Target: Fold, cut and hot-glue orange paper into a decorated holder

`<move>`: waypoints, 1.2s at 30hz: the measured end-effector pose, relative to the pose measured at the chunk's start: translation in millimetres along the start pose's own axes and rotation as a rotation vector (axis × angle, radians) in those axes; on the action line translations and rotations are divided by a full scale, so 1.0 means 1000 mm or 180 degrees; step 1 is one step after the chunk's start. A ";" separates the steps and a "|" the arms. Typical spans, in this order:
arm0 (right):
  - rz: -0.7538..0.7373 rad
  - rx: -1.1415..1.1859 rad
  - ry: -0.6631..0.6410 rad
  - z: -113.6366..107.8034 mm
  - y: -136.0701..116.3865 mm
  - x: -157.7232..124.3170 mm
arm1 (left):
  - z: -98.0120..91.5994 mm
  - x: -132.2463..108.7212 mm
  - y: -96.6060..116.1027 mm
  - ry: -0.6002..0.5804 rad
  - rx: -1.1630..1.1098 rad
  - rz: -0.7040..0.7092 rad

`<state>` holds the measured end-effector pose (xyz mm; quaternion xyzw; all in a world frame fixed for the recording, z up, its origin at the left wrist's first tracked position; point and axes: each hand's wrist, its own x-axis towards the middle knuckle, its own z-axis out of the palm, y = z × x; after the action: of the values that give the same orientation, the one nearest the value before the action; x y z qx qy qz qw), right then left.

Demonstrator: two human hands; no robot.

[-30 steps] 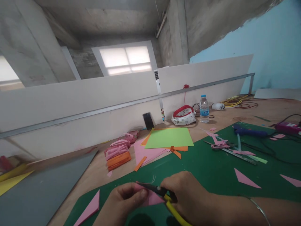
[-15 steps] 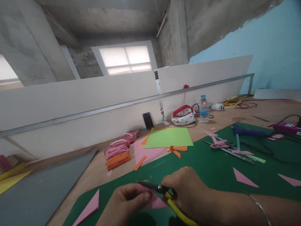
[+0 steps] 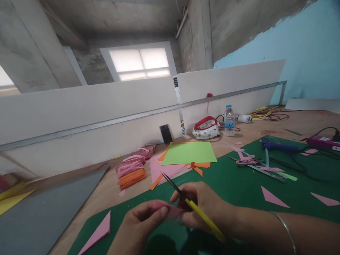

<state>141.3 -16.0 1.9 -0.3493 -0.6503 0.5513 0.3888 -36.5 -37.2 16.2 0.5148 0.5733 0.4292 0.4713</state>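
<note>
Pinched between the thumb and fingers of my left hand [image 3: 145,223] is a small folded piece of pink paper [image 3: 174,211]. My right hand [image 3: 203,203] is closed around yellow-handled scissors [image 3: 203,216], whose dark blades point up and to the left, clear of the paper. The right fingertips are close to the paper's right end; whether they touch it I cannot tell. Both hands are above the green cutting mat [image 3: 148,200]. A pink paper triangle [image 3: 98,232] lies left of my left hand, and another pink triangle [image 3: 273,197] is to the right.
Behind the hands are a lime-green sheet [image 3: 190,153], pink and orange crepe bundles [image 3: 132,179], and a phone [image 3: 166,134] against the partition. A pouch [image 3: 205,128] and water bottle [image 3: 229,122] stand further back. A blue glue gun [image 3: 278,145] with its cable lies at right.
The scissors have come off the paper and swung upward, blades now pointing up-left. My right hand has turned and its fingers are nearer the paper. My left hand still holds the paper.
</note>
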 end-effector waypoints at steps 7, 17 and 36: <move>-0.0485 -0.0177 0.0303 0.000 0.000 -0.004 | -0.002 0.002 -0.005 0.0261 -0.0134 -0.0014; -0.0717 -0.0337 0.0364 -0.002 -0.006 -0.009 | -0.008 0.011 -0.013 0.0212 -0.0120 0.0068; -0.0541 -0.0182 0.0189 -0.004 -0.003 -0.001 | 0.003 0.001 -0.003 -0.0135 0.0393 0.0357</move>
<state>145.3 -15.8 5.0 -0.3200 -0.6812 0.4870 0.4432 -34.4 -36.7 12.7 0.5832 0.5587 0.4078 0.4259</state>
